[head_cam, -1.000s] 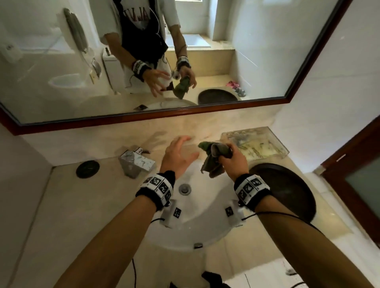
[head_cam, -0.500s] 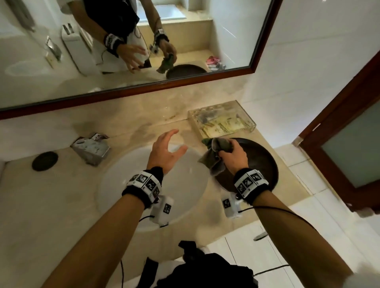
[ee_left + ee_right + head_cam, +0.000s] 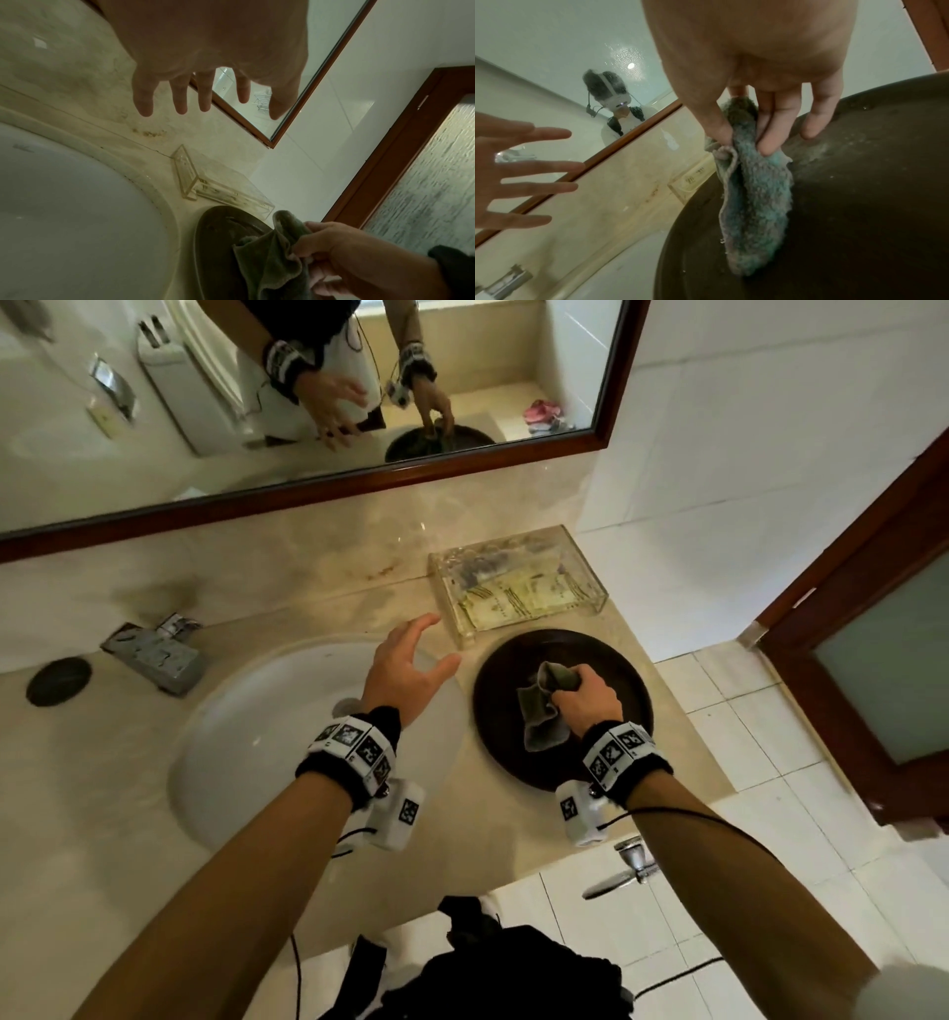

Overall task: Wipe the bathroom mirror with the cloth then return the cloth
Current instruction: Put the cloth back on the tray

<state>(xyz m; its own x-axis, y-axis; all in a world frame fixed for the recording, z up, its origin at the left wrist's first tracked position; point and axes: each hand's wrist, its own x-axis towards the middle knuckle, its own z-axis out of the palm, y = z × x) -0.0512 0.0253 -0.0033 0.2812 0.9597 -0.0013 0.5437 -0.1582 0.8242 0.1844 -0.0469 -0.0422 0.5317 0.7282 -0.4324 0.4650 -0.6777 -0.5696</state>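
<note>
Holding the cloth in our right hand, we pinch its upper fold between thumb and fingers so that it hangs bunched over the dark round tray; whether its lower end touches the tray we cannot tell

Cloth: grey-green terry, crumpled, at about the centre of the tray in the head view

Left hand: holds nothing, fingers spread and nearly straight, hovering above the white basin near its 2 o'clock rim, apart from the right hand

Tray: on the beige counter, at 3 o'clock from the basin, just beside it

Clear box: papers inside, at 12 o'clock from the tray, close against its rim

Mirror: wood-framed, on the wall at 12 o'clock above the counter, reflecting both our hands

Chrome tap: at 10 o'clock from the basin; a black round disc at 9 o'clock from the tap

Wood-framed door: frosted glass, at 3 o'clock
</note>
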